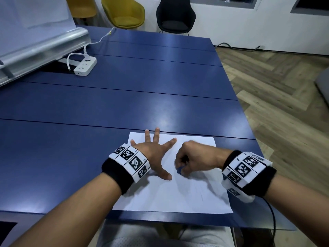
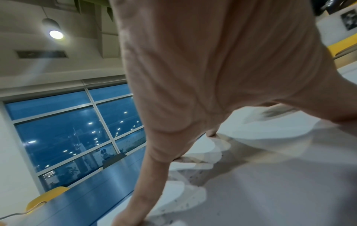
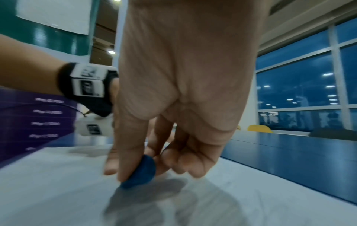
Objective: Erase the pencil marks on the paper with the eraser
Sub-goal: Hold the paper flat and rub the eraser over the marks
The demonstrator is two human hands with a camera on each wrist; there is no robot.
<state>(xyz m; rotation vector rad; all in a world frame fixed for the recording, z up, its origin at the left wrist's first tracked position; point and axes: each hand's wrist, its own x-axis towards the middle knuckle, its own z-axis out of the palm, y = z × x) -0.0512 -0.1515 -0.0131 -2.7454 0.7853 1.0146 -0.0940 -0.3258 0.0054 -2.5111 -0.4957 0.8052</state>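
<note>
Eraser [image 3: 140,172]: one, small and blue, pinched between the thumb and fingers of the right hand [image 1: 195,158], its lower end down on the paper near the middle of the sheet.
Paper [image 1: 170,193]: one white sheet, lying flat at the near edge of the bench [image 1: 124,97], both hands on top of it.
Pencil marks [image 1: 203,192]: a few faint thin strokes on the right half of the sheet, too pale for me to count; small dark specks also lie on the paper by the left fingers in the left wrist view.
Left hand [image 1: 154,154]: fingers spread and straight, palm pressed flat on the upper left part of the sheet, gripping nothing.
Right hand: curled round the eraser, knuckles up, just beside the left thumb; blurred in the wrist view.
Wristbands: two, one per wrist, black with white blocks of square black-and-white codes.
Power strip [image 1: 85,66]: one, white, far left of the bench, with one white plug and cable in it.
Chairs: three beyond the far end, two yellow [image 1: 122,13] and one black [image 1: 175,15].
Board [image 1: 35,32]: one white panel on a metal rail, leaning in at the far left.
</note>
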